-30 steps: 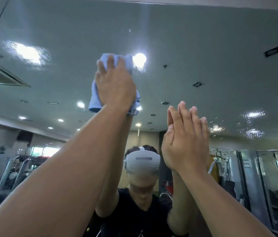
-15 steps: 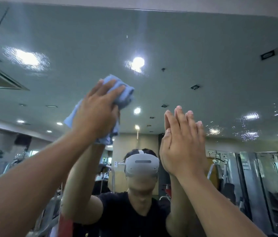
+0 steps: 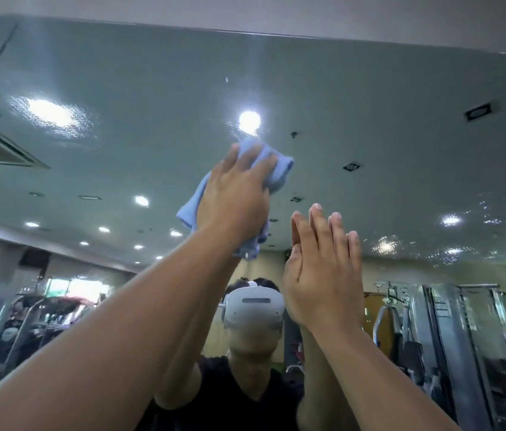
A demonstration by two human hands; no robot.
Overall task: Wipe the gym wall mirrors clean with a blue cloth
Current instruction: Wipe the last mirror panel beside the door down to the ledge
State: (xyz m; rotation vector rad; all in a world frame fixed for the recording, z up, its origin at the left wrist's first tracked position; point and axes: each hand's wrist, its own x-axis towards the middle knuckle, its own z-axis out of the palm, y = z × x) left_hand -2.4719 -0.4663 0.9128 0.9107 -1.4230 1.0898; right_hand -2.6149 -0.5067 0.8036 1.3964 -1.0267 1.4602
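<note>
1. While the left hand [image 3: 233, 194] lies flat on the blue cloth [image 3: 278, 174], it presses the cloth against the wall mirror [image 3: 385, 98], with the fingers laid fairly straight across the fabric rather than curled round it.
2. The cloth sits in the upper half of the mirror, about midway between its side edges and well below its top edge, just under a bright reflected ceiling light [image 3: 249, 121].
3. The bunched cloth's long axis slants from lower left to upper right, along the line of the fingers; its upper end points to the mirror's upper right corner, and a crumpled tail hangs beside the wrist.
4. The hand covers the middle of the cloth, so only its edges show; the thumb is hidden and the fingertips are blurred.
5. The right hand [image 3: 323, 275] is flat and empty, with its fingers straight, close together and pointing up. It rests against the glass to the lower right of the cloth, apart from it, and meets its own reflection.
6. A white headset [image 3: 254, 309] shows in the reflection, partly behind both arms.
7. Reflected gym machines [image 3: 463, 337] near the lower right edge are smeared and hard to make out; those at the lower left are cut off by the left forearm.
</note>
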